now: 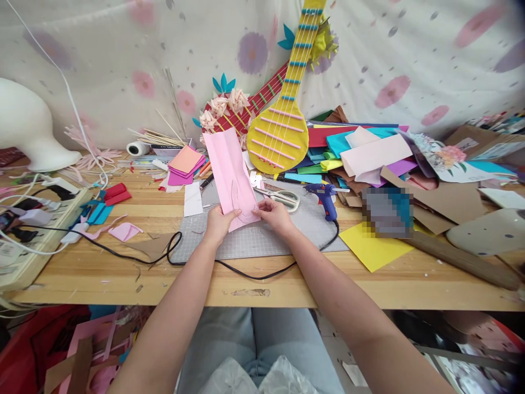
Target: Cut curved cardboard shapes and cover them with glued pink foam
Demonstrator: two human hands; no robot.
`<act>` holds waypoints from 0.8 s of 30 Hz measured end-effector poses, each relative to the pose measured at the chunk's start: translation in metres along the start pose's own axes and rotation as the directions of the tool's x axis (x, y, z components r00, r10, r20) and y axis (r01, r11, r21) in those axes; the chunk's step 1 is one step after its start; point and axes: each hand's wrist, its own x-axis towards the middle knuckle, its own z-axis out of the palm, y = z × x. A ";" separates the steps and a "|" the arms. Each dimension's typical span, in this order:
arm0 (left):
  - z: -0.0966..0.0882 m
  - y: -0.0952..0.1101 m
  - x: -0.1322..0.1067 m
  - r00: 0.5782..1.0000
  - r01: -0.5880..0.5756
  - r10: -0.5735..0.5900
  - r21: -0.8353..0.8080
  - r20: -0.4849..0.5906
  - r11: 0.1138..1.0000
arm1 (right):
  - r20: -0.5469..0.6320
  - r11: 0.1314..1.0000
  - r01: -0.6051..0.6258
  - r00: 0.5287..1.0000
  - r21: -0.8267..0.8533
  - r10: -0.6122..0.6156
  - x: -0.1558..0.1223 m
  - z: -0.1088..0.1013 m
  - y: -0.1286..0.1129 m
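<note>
A creased sheet of pink paper [232, 175] is held up at a tilt between my two hands, above the grey cutting mat [262, 241]. Faint curved lines, perhaps pencil marks or cuts, show on its lower part. My left hand [221, 223] pinches the lower left edge, thumb on the front. At the lower right edge, my right hand [275, 214] grips the sheet between thumb and fingers. Scissors with pale handles [289, 200] lie on the mat just beyond my right hand. A blue glue gun [325, 198] rests farther right, its black cord crossing the mat's front.
A yellow paper lute [279, 137] leans at the back before a red one [229, 117]. Stacked coloured paper [375, 153] and yellow paper [375, 246] lie right. Left are a power strip [45, 235], a white foam head [33, 128] and sticky notes [186, 163].
</note>
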 end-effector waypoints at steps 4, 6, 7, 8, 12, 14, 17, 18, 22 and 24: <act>0.001 0.002 -0.001 1.000 0.005 -0.004 0.023 -0.023 1.000 | 0.011 1.000 0.002 1.000 0.001 -0.002 0.000 -0.001 0.002; 0.001 0.002 -0.002 1.000 0.008 -0.007 0.021 -0.025 1.000 | 0.005 1.000 0.000 1.000 -0.001 0.000 0.001 -0.001 0.002; 0.001 0.002 -0.002 1.000 0.009 -0.009 0.018 -0.025 1.000 | 0.003 1.000 0.003 1.000 0.001 -0.003 0.001 0.000 0.001; 0.001 0.002 -0.001 1.000 0.010 -0.010 0.016 -0.024 1.000 | 0.008 1.000 0.007 1.000 0.008 -0.007 0.000 0.000 0.001; -0.002 -0.001 0.000 0.999 0.012 -0.011 0.008 -0.035 1.000 | 0.098 0.992 -0.014 0.995 0.126 0.002 -0.002 0.002 -0.002; -0.005 -0.003 0.002 0.999 0.021 -0.021 -0.001 -0.047 1.000 | 0.146 0.978 -0.067 0.988 0.197 0.038 -0.004 0.002 -0.004; -0.010 -0.006 0.005 0.999 0.043 -0.044 -0.023 -0.030 0.999 | 0.155 0.966 -0.113 0.985 0.232 0.078 -0.004 0.000 -0.004; -0.012 -0.006 0.006 0.999 0.048 -0.049 -0.026 -0.016 0.999 | 0.147 0.966 -0.118 0.985 0.228 0.085 -0.004 -0.001 -0.004; -0.015 -0.007 0.007 0.998 0.059 -0.059 -0.001 0.031 0.998 | 0.128 0.971 -0.121 0.987 0.207 0.096 -0.005 -0.003 -0.005; -0.014 -0.007 0.006 0.997 0.065 -0.066 0.026 0.045 0.998 | 0.140 0.973 -0.111 0.987 0.201 0.083 -0.006 -0.003 -0.005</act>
